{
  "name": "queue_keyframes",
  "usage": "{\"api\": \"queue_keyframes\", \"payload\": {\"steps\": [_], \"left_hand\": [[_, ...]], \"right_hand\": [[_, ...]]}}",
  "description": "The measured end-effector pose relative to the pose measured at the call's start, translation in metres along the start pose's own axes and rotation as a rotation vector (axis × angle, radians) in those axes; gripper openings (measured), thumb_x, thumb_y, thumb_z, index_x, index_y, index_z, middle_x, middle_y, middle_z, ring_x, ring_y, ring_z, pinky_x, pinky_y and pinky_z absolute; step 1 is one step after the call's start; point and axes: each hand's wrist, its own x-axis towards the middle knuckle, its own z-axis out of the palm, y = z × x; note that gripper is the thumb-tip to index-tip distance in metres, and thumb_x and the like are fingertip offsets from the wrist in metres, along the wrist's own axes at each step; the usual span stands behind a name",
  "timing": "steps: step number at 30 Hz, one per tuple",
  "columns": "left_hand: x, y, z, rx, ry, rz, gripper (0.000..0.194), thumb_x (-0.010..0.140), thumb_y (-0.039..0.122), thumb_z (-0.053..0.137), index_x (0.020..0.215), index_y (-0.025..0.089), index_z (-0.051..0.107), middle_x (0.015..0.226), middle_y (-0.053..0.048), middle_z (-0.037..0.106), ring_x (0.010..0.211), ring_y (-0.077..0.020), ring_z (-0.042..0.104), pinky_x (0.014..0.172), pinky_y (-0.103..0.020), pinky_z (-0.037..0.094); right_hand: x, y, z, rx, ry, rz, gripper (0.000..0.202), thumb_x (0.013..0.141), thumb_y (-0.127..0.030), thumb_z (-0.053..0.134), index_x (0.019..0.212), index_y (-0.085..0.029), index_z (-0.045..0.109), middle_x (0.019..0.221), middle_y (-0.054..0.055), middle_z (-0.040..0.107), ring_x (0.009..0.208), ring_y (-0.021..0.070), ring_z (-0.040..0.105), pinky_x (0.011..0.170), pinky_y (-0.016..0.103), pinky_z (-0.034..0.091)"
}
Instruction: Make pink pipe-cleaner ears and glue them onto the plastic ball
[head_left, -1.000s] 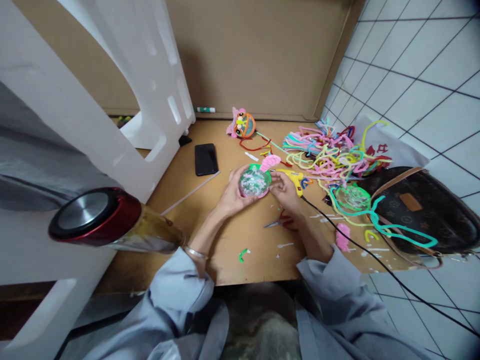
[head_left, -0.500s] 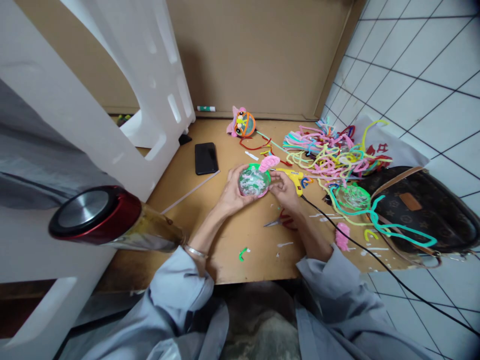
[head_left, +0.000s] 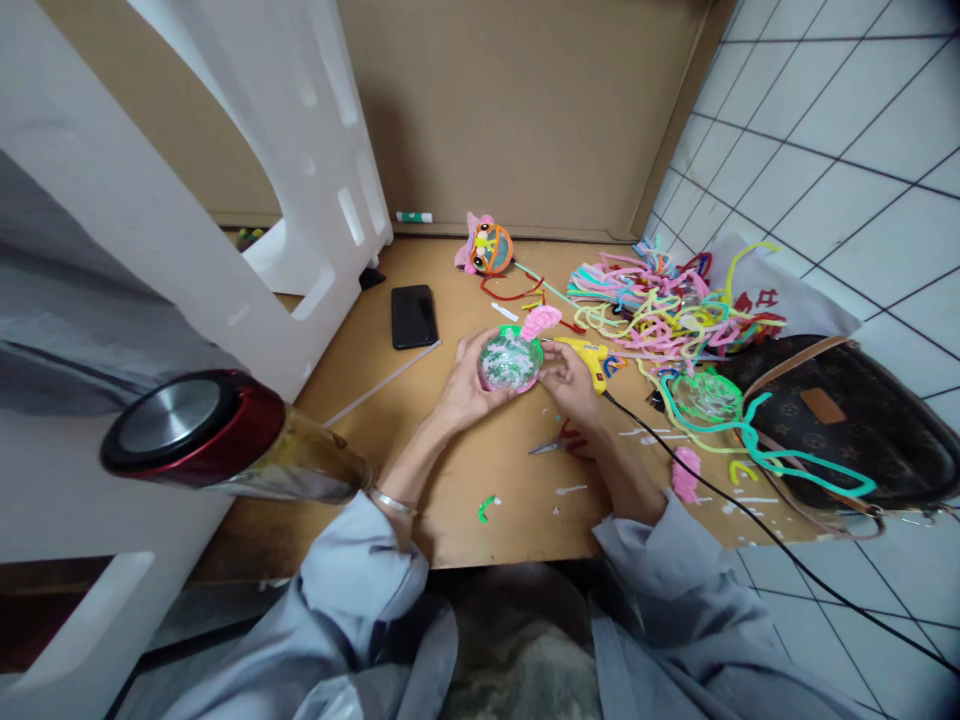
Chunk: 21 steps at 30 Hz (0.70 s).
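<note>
My left hand (head_left: 465, 388) is wrapped round the left side of a clear round ball (head_left: 508, 362), with the thumb along its lower edge. Green and pink fuzzy trim rings the ball, and whitish streaks show on it. A pink fuzzy piece (head_left: 541, 322) sticks up from its upper right rim. The fingers of my right hand (head_left: 566, 378) are bent and grip the ball's right edge; their tips are partly hidden. Just beyond that hand lies a yellow glue gun (head_left: 587, 360). Scissors (head_left: 551, 445) with red handles rest partly under my right forearm.
A finished-looking ball figure (head_left: 491, 249) and a black phone (head_left: 413, 317) lie farther back. Coloured pipe cleaners (head_left: 667, 305) are heaped at right, near another green-trimmed ball (head_left: 706, 396) and a brown bag (head_left: 870, 420). The glue gun's cord (head_left: 705, 472) crosses the right side. A flask (head_left: 225, 435) stands left.
The ball has tilted slightly in my hands, and its pink piece now leans a little differently, showing a broader side. Both hands stay almost in place.
</note>
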Motion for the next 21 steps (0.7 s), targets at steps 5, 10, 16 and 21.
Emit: {"api": "queue_keyframes", "payload": {"steps": [5,10,16,21], "left_hand": [[0.0003,-0.0015,0.0015,0.009,0.012,-0.012,0.089,0.063,0.034,0.085,0.142,0.028,0.046,0.146,-0.013,0.041,0.143,-0.0359,0.041,0.12,-0.055,0.034],[0.0009,0.0,0.0011,-0.031,-0.01,0.011,0.088,0.066,0.038,0.084,0.144,0.027,0.044,0.145,-0.013,0.043,0.14,-0.0345,0.044,0.119,-0.054,0.037],[0.0016,0.0013,0.0015,-0.035,0.009,0.002,0.092,0.065,0.044,0.085,0.144,0.028,0.043,0.145,-0.014,0.043,0.14,-0.0354,0.045,0.117,-0.053,0.04],[0.0015,0.0004,0.0018,-0.028,0.001,-0.001,0.092,0.066,0.047,0.084,0.146,0.028,0.042,0.146,-0.014,0.041,0.141,-0.0354,0.042,0.118,-0.053,0.039]], "right_hand": [[0.0003,0.0018,-0.0011,-0.008,-0.016,-0.02,0.048,0.07,-0.026,0.067,0.118,-0.025,0.06,0.116,0.008,0.064,0.09,0.0205,0.064,0.072,0.033,0.055],[0.001,0.0034,-0.0015,-0.028,-0.025,-0.026,0.05,0.071,-0.026,0.065,0.12,-0.025,0.06,0.116,0.008,0.063,0.088,0.0198,0.064,0.07,0.032,0.055],[0.0,0.0014,-0.0011,-0.043,-0.009,-0.056,0.048,0.072,-0.025,0.066,0.119,-0.025,0.061,0.115,0.008,0.064,0.096,0.0217,0.064,0.069,0.031,0.055],[-0.0005,-0.0011,-0.0018,-0.04,-0.006,0.0,0.05,0.07,-0.02,0.064,0.12,-0.023,0.061,0.118,0.009,0.064,0.089,0.0201,0.065,0.07,0.032,0.056]]}}
